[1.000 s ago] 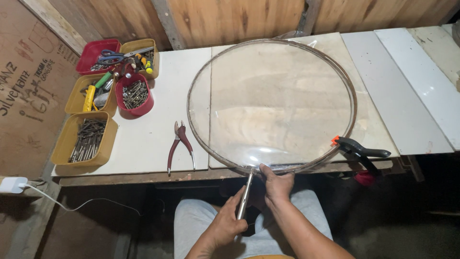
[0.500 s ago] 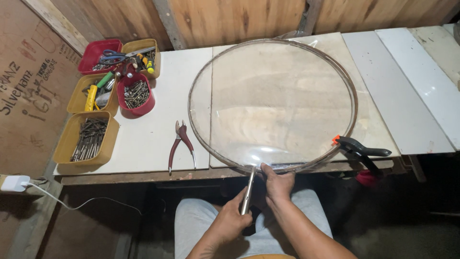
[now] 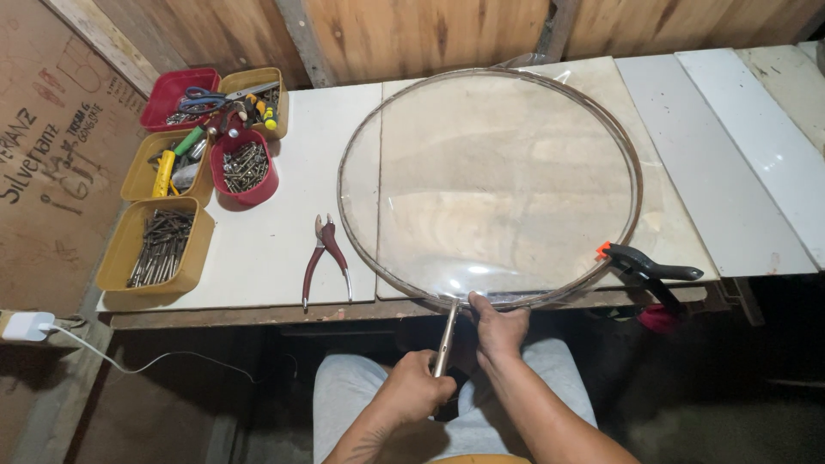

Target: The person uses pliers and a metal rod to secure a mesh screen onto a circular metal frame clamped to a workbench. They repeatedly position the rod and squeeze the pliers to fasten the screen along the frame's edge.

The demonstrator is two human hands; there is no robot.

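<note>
Little change is noted over the last second: the round hoop with clear film (image 3: 490, 180) lies unmoved at the tabletop's (image 3: 284, 258) near edge, clamped by a black spring clamp (image 3: 649, 268) at its right. The left hand (image 3: 417, 388) is closed around a metal tool (image 3: 445, 337), tip at the rim, possibly a screwdriver. The right hand (image 3: 498, 325) is pressed on the rim. Pliers (image 3: 325, 256) are left idle beside it.
</note>
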